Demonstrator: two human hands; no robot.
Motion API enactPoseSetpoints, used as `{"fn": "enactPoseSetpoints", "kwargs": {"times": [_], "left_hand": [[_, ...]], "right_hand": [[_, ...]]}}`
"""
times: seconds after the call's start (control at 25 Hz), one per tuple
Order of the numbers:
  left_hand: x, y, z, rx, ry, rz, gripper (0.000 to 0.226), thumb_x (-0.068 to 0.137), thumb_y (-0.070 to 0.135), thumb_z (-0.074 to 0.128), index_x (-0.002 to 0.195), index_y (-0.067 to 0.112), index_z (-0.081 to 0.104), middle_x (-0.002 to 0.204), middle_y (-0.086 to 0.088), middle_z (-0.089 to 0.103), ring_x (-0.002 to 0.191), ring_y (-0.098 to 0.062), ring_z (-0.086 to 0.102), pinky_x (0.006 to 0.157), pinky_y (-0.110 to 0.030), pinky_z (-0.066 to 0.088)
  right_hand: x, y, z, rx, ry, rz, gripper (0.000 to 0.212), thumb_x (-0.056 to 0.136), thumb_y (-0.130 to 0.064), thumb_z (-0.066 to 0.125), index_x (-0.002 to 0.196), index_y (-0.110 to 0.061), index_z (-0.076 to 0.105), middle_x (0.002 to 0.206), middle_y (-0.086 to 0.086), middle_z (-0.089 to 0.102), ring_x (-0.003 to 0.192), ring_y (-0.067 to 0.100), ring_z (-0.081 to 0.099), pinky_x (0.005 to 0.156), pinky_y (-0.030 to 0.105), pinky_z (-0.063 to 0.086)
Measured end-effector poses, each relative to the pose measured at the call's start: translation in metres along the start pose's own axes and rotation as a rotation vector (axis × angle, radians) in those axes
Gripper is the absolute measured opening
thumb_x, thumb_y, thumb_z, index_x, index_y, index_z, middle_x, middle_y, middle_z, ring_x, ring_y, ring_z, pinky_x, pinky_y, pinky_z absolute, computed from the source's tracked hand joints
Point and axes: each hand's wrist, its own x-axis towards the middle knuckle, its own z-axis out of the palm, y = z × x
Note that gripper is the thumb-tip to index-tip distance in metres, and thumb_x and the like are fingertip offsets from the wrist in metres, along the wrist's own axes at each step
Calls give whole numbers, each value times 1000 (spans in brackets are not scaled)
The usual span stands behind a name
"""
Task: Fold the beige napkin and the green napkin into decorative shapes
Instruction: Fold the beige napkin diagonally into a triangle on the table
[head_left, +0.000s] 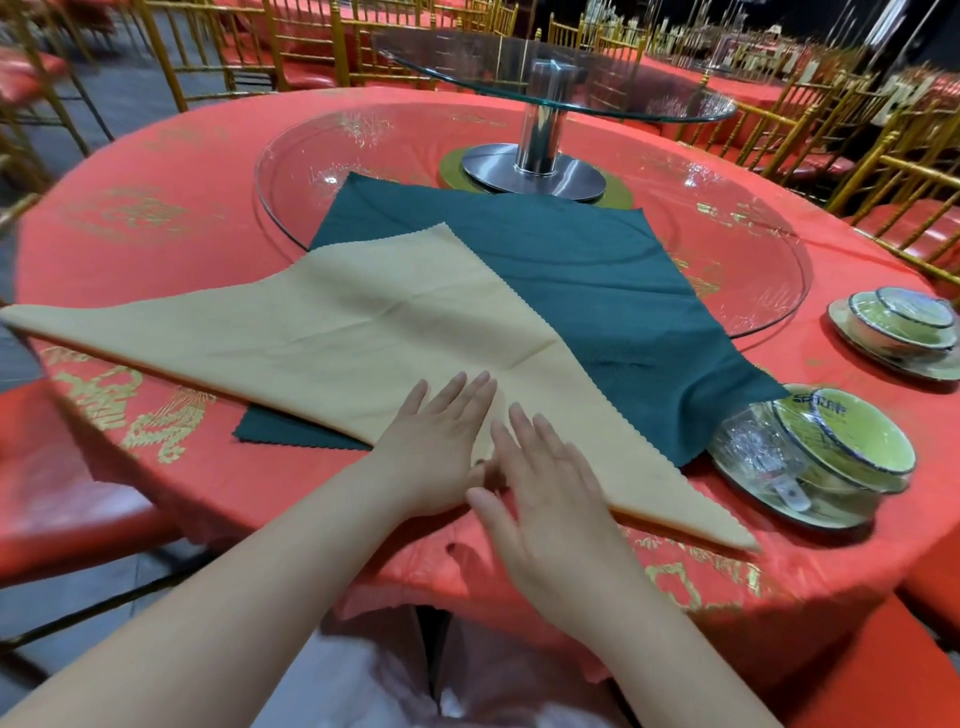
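Both hands are lying flat, fingers straight and gripping nothing: the left hand (441, 452) and right hand (550, 493) are pressing side by side on the beige napkin (337, 332), close to its long near edge.

The beige napkin is lying as a wide triangle with its apex pointing away from the person. It is resting partly on the green napkin (571, 270), which is spread flat beneath it and reaching onto the glass turntable (727, 270).

Both cloths are looking light, thin and limp, with a fine matte weave, faint creases and zigzag-cut edges. They are likely to hold a crease only if pressed firmly, and the beige one may slide over the green. Pinching a pointed corner, with the other palm pinning the fold, is looking like the surest hold.

The red tablecloth (156, 218), patterned in gold, is covering the round table. To the right, a plastic-wrapped set of bowls (841, 447) is sitting against the green napkin's corner, hard and breakable, with a second set (904, 327) beyond. Gold chairs (883, 171) are ringing the table.
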Motion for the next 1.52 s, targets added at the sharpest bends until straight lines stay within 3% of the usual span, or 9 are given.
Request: {"fn": "enactPoseSetpoints", "kwargs": {"times": [0.16, 0.36, 0.72, 0.92, 1.04, 1.12, 1.24, 1.4, 1.52], "left_hand": [[0, -7, -3, -48, -9, 42, 72, 89, 52, 16, 146, 14, -5, 155, 2, -11, 141, -9, -13, 114, -33, -10], [-4, -14, -6, 10, -30, 33, 94, 65, 76, -3, 146, 30, -7, 154, 9, -14, 141, -12, -14, 114, -40, -7], [-3, -20, -6, 10, -45, -30, 96, 53, 86, 3, 140, 48, -7, 154, 12, -13, 141, -18, -16, 113, -48, -7], [-3, -20, -6, 3, -43, -27, 96, 53, 87, 3, 140, 49, -6, 154, 12, -12, 141, -18, -15, 113, -48, -7], [-3, -19, -6, -3, -34, -24, 97, 52, 87, 3, 141, 48, -5, 155, 12, -11, 142, -18, -13, 113, -48, -5], [-3, -19, -8, -9, -46, -27, 97, 53, 88, 5, 141, 48, -5, 155, 11, -11, 142, -19, -13, 113, -49, -5], [-4, -18, -10, -12, -74, -44, 88, 69, 85, 20, 143, 44, -5, 155, 10, -11, 142, -19, -14, 113, -48, -7], [-5, -17, -9, -15, -58, -66, 89, 82, 68, 31, 145, 22, -11, 155, 7, -12, 141, -16, -14, 114, -46, -8], [-6, -25, -12, -141, 0, -41, 78, 93, 43, 36, 145, 11, -12, 156, -1, -9, 141, -13, -14, 114, -38, -11]], "right_hand": [[-7, 1, 9, -184, -187, 42, 94, 61, -76, -12, 137, -23, -29, 153, 6, -24, 139, 22, -25, 108, 32, -16], [-22, 9, -1, -258, -282, 78, 100, 56, -78, -15, 142, -29, -23, 151, 10, -29, 129, 22, -35, 108, 35, -15], [-61, 48, -18, -354, -265, 265, 112, 42, -81, -35, 142, -32, -22, 153, 13, -21, 141, 29, -18, 113, 37, -6], [-86, 76, -30, -430, -129, 388, 112, 67, -80, -20, 146, -14, 24, 152, 14, 22, 141, 24, 19, 108, 35, -2], [-94, 78, -40, -456, -183, 412, 121, 49, -77, -34, 149, -18, 1, 157, -1, -3, 143, 12, -6, 110, 37, -14], [-85, 72, -43, -431, -168, 449, 129, 43, -77, -39, 148, -16, 6, 157, -1, 2, 144, 12, -3, 112, 39, -11], [-57, 44, -35, -411, -104, 271, 113, 71, -74, -21, 140, -5, 35, 151, 11, 27, 140, 23, 24, 110, 41, 3], [-3, -5, -8, -112, -121, -61, 104, 61, -73, -16, 148, -17, -4, 146, -10, -23, 131, -1, -23, 110, 24, -14], [22, -4, 12, -102, -135, -46, 109, 53, -79, -24, 147, -26, -8, 155, -5, -17, 139, 6, -19, 112, 29, -8]]}}
